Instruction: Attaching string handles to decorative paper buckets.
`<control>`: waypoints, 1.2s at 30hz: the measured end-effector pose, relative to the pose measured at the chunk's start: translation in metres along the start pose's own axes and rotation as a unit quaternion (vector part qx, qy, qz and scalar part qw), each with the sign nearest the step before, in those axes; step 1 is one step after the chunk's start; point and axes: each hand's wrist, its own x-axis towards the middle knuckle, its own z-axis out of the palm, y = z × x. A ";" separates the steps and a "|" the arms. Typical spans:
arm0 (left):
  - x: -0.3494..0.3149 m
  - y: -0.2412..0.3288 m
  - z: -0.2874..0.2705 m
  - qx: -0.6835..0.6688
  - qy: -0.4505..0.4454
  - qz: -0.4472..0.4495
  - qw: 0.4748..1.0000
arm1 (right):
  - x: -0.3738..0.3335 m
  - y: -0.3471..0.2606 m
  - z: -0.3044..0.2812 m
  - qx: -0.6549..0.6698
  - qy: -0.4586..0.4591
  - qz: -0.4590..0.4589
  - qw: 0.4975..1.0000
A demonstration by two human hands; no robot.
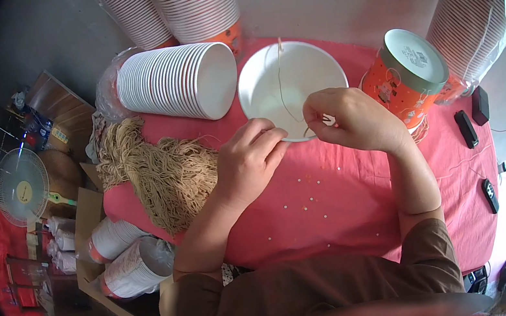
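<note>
A large white paper bucket [263,94] stands with its open mouth up at the middle of the table. A thin tan cord [281,85] passes over its far rim and hangs down inside toward the near side. My left hand [252,161] has its thumb and fingers closed on the bucket's near left rim. My right hand [355,118] is bent over the near right rim, fingers pinched on the cord's end; the fingertips are partly hidden. A bundle of tan cords [166,171] lies left of my left hand.
Nested white buckets [170,82] lie at the left, with wrapped stacks [195,9] behind. At right, an upturned orange bucket [395,81] stands before another wrapped stack [473,14]. Small black devices [466,129] lie on the red tablecloth [352,208]. A cardboard box [89,221] stands lower left.
</note>
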 end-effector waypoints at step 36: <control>0.006 -0.005 -0.006 0.066 0.112 0.219 0.967 | -0.006 -0.018 0.000 -0.045 0.027 -0.052 0.997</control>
